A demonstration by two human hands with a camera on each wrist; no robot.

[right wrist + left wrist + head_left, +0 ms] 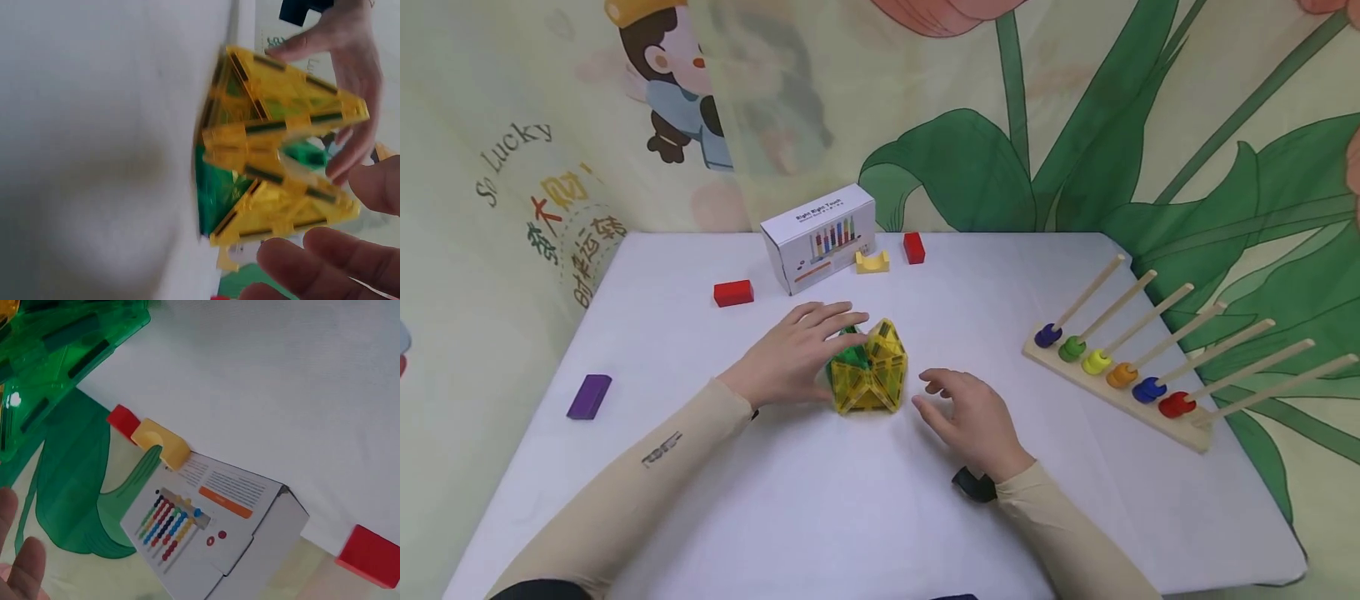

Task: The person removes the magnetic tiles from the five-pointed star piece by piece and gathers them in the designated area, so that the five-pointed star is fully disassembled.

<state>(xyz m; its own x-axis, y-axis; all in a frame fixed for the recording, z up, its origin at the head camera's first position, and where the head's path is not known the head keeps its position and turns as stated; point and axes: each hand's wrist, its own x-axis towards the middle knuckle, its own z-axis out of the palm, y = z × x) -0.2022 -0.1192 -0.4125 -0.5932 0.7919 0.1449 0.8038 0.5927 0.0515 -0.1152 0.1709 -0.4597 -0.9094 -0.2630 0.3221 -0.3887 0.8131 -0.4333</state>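
A small structure of see-through yellow and green magnetic tiles point(868, 379) stands on the white table, with pointed yellow triangles rising from it. My left hand point(801, 350) is at its left side, fingers spread and reaching over the green tiles point(69, 350); whether they touch it I cannot tell. On the other side, my right hand point(973, 417) is apart from the structure, with loosely bent fingers and nothing in them. In the right wrist view, the yellow tiles point(281, 150) lie between the right fingertips point(287, 262) and the left hand point(356, 75).
Behind the structure is a white printed box point(820, 237), with a yellow arched block point(872, 262) and red blocks point(733, 293) near it. A purple block point(589, 397) lies at the left. At the right stands a wooden peg rack point(1112, 387) with coloured beads.
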